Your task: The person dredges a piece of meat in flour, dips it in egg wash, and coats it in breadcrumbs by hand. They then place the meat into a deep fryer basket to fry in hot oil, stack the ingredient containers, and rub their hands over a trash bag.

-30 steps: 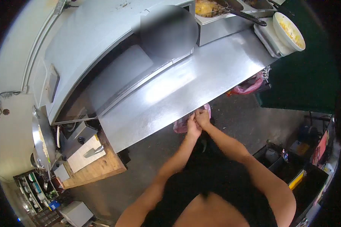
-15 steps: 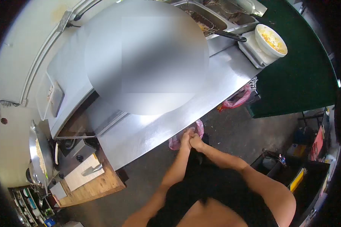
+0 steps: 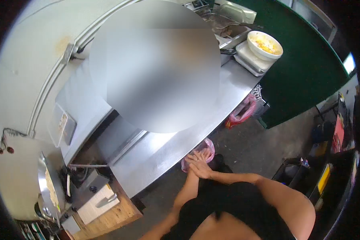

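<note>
My left hand (image 3: 204,153) reaches over the mouth of a pink plastic bag (image 3: 211,145) at the counter's front edge, its fingers stretched out and spread. Across the back of it and near its wrist lies my right hand (image 3: 200,171), its fingers laid out flat against the left. The two hands touch, and I see no object between them. What is inside the bag is mostly covered by the hands.
Beside me runs a steel counter (image 3: 148,168), partly hidden by a large blur. At its far end, a white bowl (image 3: 265,45) with yellow and white food stands on a metal tray (image 3: 250,64). A knife (image 3: 107,200) lies on a board at left, near a wok (image 3: 50,188). Another pink bag (image 3: 244,113) hangs at the counter.
My hands were clasped together over the bag; now the left fingers are spread and the right hand has slid back onto the left hand. The whole view has shifted.
</note>
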`<state>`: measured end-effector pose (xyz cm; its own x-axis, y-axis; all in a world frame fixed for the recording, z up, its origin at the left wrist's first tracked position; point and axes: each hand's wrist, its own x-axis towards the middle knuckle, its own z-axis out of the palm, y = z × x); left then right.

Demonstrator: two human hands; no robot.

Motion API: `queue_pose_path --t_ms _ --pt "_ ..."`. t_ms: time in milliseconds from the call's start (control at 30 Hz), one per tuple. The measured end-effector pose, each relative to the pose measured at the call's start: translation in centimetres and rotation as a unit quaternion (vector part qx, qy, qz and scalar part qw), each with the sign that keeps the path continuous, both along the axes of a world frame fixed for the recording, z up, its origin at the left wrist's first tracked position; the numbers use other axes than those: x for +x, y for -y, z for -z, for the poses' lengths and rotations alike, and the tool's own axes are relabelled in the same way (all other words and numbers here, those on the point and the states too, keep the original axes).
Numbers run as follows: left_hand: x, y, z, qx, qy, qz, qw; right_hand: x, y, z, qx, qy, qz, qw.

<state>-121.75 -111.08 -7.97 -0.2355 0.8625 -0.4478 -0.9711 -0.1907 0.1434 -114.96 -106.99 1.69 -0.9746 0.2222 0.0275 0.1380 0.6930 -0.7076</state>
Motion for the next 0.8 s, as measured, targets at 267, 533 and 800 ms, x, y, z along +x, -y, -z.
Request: queue_pose_path --t_ms 267,533,800 --pt "2.2 0.6 -16.2 -0.127 -0.203 0.078 0.968 3.1 -6.4 6.9 -0.135 0.045 0.215 0.966" --pt "2.2 4.9 -11.1 -0.182 -0.858 -0.009 0.481 -0.1 -5.2 -2.5 -0.887 0.088 0.114 0.440" --pt "2.3 10.3 -7.3 -0.460 -0.696 0.064 0.548 -1.3 -9.1 -5.4 -0.595 0.166 0.026 0.786"
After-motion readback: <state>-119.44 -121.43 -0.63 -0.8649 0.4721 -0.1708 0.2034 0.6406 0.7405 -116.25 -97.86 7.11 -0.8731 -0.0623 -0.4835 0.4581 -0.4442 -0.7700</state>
